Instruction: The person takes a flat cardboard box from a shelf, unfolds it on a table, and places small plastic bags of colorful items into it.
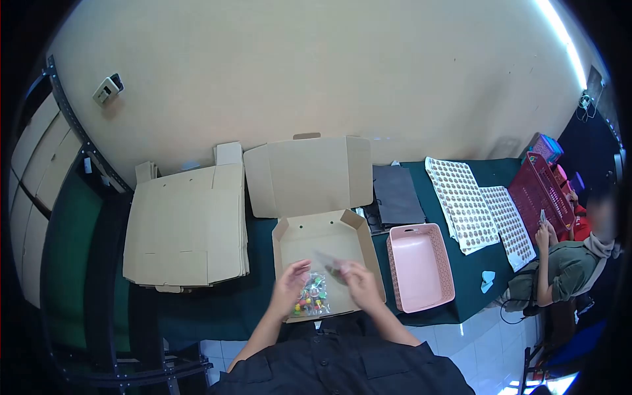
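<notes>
In the head view, an open cardboard box (331, 230) lies in front of me with its lid (308, 172) raised toward the wall. A clear plastic bag of small colourful pieces (312, 297) rests at the near side inside it. My left hand (289, 288) is over the box's left part, beside that bag, with curved fingers apart and nothing visible in them. Above the right part, my right hand (360, 284) pinches a small clear plastic packet (327, 263) with something dark in it. The packet is blurred, so its contents cannot be made out.
Flattened cardboard boxes (184, 227) are stacked at left. To the right stand a pink basket (422, 266), a black folder (399, 194) and sticker sheets (462, 204). Farther right are a maroon basket (541, 197) and a seated person (569, 266). A metal rack (85, 141) borders the left.
</notes>
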`<action>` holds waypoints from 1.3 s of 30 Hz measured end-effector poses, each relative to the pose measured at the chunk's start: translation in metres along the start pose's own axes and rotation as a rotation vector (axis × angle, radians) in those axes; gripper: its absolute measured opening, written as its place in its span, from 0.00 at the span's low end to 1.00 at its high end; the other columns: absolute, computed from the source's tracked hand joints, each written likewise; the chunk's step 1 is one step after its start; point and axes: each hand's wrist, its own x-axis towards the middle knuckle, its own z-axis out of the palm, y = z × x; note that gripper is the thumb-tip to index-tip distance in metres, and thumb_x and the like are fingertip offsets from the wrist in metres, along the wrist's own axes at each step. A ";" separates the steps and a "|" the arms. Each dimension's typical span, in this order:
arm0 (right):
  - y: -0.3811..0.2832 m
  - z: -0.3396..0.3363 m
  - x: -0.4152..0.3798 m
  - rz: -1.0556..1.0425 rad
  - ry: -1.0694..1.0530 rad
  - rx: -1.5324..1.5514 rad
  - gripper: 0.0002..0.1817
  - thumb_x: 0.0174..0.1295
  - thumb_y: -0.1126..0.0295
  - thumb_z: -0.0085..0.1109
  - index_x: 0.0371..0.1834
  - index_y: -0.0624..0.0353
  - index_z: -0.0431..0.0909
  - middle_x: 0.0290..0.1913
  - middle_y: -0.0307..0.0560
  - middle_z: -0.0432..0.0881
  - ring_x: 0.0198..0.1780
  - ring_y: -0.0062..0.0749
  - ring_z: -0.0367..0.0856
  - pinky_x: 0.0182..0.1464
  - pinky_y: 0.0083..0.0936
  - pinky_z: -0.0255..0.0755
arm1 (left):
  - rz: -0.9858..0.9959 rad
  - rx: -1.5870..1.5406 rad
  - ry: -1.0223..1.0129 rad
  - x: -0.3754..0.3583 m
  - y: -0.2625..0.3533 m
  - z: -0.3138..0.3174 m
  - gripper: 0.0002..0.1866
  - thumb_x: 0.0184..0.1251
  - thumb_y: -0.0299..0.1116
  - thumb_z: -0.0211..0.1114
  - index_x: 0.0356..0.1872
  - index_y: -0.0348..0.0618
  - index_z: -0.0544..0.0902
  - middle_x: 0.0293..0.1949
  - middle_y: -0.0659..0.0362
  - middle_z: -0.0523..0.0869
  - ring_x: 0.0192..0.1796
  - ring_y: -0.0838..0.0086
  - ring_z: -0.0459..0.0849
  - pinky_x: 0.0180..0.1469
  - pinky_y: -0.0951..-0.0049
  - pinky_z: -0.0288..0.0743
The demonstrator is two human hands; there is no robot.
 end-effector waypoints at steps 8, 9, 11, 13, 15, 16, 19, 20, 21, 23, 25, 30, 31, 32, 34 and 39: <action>-0.006 0.032 0.000 -0.206 0.194 -0.217 0.20 0.51 0.74 0.59 0.50 0.57 0.73 0.55 0.52 0.65 0.57 0.44 0.64 0.56 0.34 0.61 | -0.243 -0.115 0.001 -0.013 -0.002 0.027 0.19 0.61 0.29 0.61 0.53 0.35 0.72 0.45 0.57 0.79 0.45 0.78 0.77 0.49 0.78 0.69; -0.001 0.029 0.003 -0.138 0.156 -0.033 0.17 0.50 0.73 0.61 0.45 0.59 0.75 0.54 0.52 0.67 0.57 0.42 0.64 0.55 0.34 0.61 | -0.207 -0.139 0.013 -0.013 -0.001 0.029 0.16 0.60 0.30 0.61 0.49 0.35 0.76 0.41 0.58 0.81 0.41 0.79 0.79 0.48 0.78 0.71; 0.015 0.017 0.005 -0.065 -0.081 0.197 0.09 0.52 0.71 0.61 0.36 0.63 0.80 0.47 0.48 0.76 0.52 0.33 0.70 0.51 0.29 0.64 | -0.244 -0.046 0.049 -0.016 0.003 0.028 0.09 0.59 0.29 0.62 0.38 0.36 0.82 0.36 0.57 0.84 0.35 0.79 0.81 0.47 0.78 0.72; 0.007 0.014 0.002 0.073 -0.113 0.284 0.09 0.55 0.71 0.59 0.36 0.64 0.80 0.42 0.47 0.78 0.48 0.29 0.73 0.49 0.26 0.65 | -0.120 0.055 0.073 -0.014 -0.001 0.026 0.09 0.59 0.29 0.62 0.38 0.37 0.83 0.35 0.58 0.85 0.35 0.81 0.80 0.46 0.78 0.72; 0.000 0.011 0.002 0.176 -0.163 0.336 0.11 0.61 0.69 0.53 0.38 0.64 0.81 0.36 0.43 0.81 0.39 0.22 0.76 0.44 0.20 0.67 | -0.014 0.170 0.058 -0.014 -0.001 0.023 0.11 0.61 0.31 0.61 0.41 0.36 0.82 0.36 0.57 0.84 0.37 0.80 0.80 0.50 0.75 0.70; 0.002 0.009 0.001 0.178 -0.163 0.335 0.11 0.61 0.69 0.53 0.38 0.64 0.81 0.36 0.43 0.81 0.39 0.22 0.76 0.44 0.20 0.67 | -0.016 0.169 0.059 -0.015 0.000 0.022 0.11 0.61 0.31 0.61 0.41 0.36 0.82 0.36 0.57 0.84 0.37 0.80 0.80 0.50 0.75 0.70; 0.004 0.002 0.003 0.169 -0.178 0.338 0.12 0.61 0.68 0.53 0.38 0.66 0.80 0.36 0.44 0.81 0.40 0.23 0.75 0.44 0.20 0.67 | -0.296 -0.215 -0.003 -0.013 0.001 0.015 0.14 0.65 0.34 0.56 0.44 0.35 0.80 0.41 0.54 0.83 0.43 0.76 0.80 0.57 0.71 0.65; 0.002 0.000 0.002 0.156 -0.195 0.313 0.12 0.61 0.68 0.53 0.39 0.66 0.80 0.35 0.44 0.80 0.39 0.23 0.75 0.44 0.20 0.67 | -0.278 -0.195 -0.116 -0.012 -0.003 0.008 0.17 0.66 0.36 0.53 0.48 0.33 0.77 0.45 0.52 0.80 0.47 0.72 0.79 0.56 0.71 0.67; 0.001 -0.003 0.000 0.145 -0.215 0.286 0.13 0.62 0.67 0.53 0.39 0.67 0.79 0.35 0.43 0.80 0.39 0.23 0.75 0.43 0.20 0.67 | -0.259 -0.177 -0.227 -0.013 -0.005 0.004 0.20 0.68 0.39 0.50 0.51 0.31 0.74 0.50 0.50 0.78 0.52 0.68 0.77 0.55 0.70 0.69; 0.003 -0.003 -0.002 0.059 -0.179 0.140 0.13 0.62 0.67 0.52 0.39 0.67 0.79 0.34 0.42 0.80 0.38 0.22 0.74 0.42 0.20 0.67 | -0.269 -0.232 -0.253 -0.011 -0.004 0.002 0.21 0.69 0.40 0.49 0.52 0.31 0.72 0.52 0.50 0.77 0.53 0.67 0.76 0.55 0.70 0.70; -0.005 -0.001 -0.001 -0.010 -0.116 0.012 0.13 0.64 0.67 0.50 0.40 0.67 0.79 0.32 0.40 0.79 0.32 0.19 0.72 0.36 0.17 0.67 | -0.267 -0.341 -0.314 -0.009 -0.011 0.000 0.24 0.68 0.41 0.48 0.58 0.32 0.66 0.55 0.50 0.74 0.55 0.67 0.74 0.55 0.69 0.69; 0.001 0.015 -0.003 0.168 0.110 0.294 0.15 0.65 0.63 0.48 0.43 0.65 0.77 0.29 0.39 0.77 0.27 0.14 0.70 0.28 0.11 0.63 | -0.229 -0.333 -0.254 -0.009 -0.007 0.017 0.26 0.65 0.34 0.55 0.62 0.39 0.59 0.53 0.52 0.74 0.51 0.70 0.76 0.56 0.73 0.67; 0.005 0.021 -0.002 0.194 0.215 0.453 0.16 0.65 0.62 0.48 0.44 0.65 0.76 0.29 0.39 0.77 0.27 0.15 0.71 0.28 0.12 0.64 | -0.196 -0.212 -0.225 -0.011 -0.010 0.021 0.27 0.63 0.33 0.57 0.62 0.39 0.59 0.52 0.52 0.74 0.51 0.71 0.76 0.57 0.73 0.66; 0.010 0.024 -0.002 0.220 0.318 0.611 0.17 0.65 0.61 0.48 0.44 0.65 0.75 0.29 0.39 0.77 0.27 0.15 0.71 0.28 0.12 0.64 | -0.161 -0.091 -0.193 -0.012 -0.014 0.026 0.28 0.62 0.32 0.59 0.61 0.38 0.59 0.51 0.52 0.74 0.51 0.72 0.76 0.58 0.72 0.65; 0.021 0.022 -0.005 0.224 0.272 0.659 0.20 0.65 0.59 0.48 0.48 0.65 0.72 0.33 0.41 0.77 0.32 0.18 0.74 0.34 0.14 0.68 | -0.051 0.005 -0.132 -0.013 -0.027 0.027 0.24 0.62 0.39 0.60 0.57 0.41 0.66 0.42 0.56 0.77 0.42 0.77 0.79 0.42 0.76 0.75; 0.020 0.030 -0.011 0.241 0.048 0.468 0.19 0.64 0.63 0.49 0.53 0.64 0.67 0.42 0.44 0.76 0.43 0.23 0.75 0.44 0.19 0.69 | -0.421 0.023 -0.051 -0.016 -0.043 0.019 0.20 0.63 0.46 0.57 0.49 0.44 0.73 0.24 0.65 0.77 0.22 0.87 0.72 0.14 0.86 0.62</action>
